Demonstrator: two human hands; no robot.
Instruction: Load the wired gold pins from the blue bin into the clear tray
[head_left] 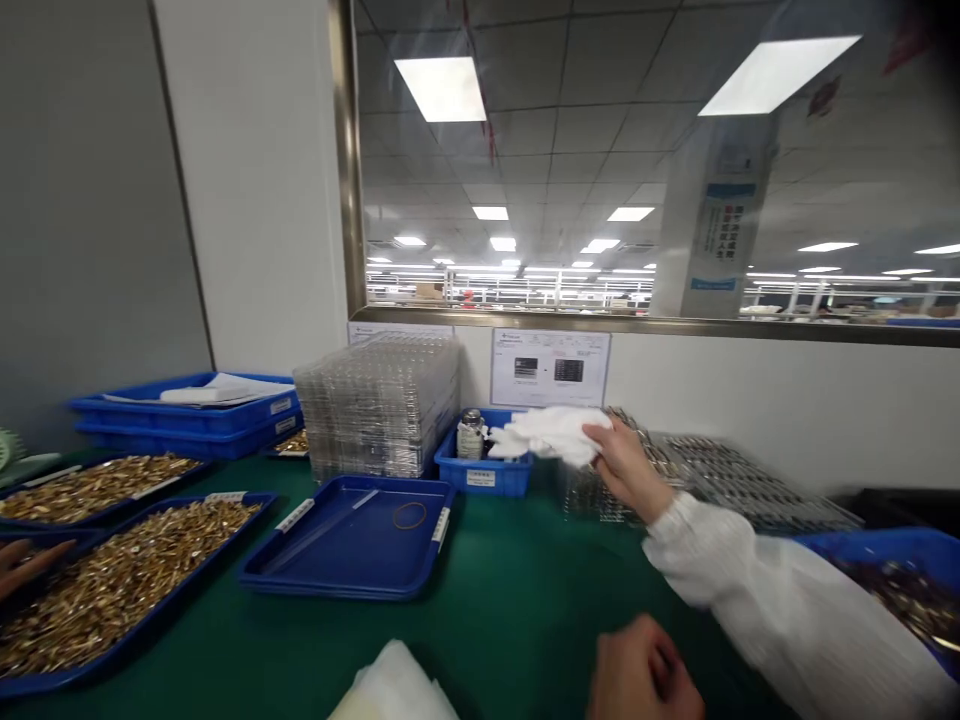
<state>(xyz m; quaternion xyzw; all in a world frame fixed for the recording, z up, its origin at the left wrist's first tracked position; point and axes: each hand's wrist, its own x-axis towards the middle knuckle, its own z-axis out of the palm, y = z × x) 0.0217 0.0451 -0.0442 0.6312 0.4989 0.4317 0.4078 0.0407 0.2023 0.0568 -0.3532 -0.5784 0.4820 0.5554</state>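
My right hand, in a white sleeve, pinches a white cloth glove, whose loose finger ends hang to the left. The glove is over a small blue bin that holds a glass bottle with a metal top. My left hand is low at the bottom edge, blurred and curled into a loose fist, with nothing visible in it. A white, soft-looking piece shows at the bottom edge left of it; I cannot tell what it is.
Blue trays of gold-coloured metal parts lie at left, where another person's hand reaches in. Stacked blue trays stand mid-table before clear plastic trays. Metal racks and a blue bin are at right.
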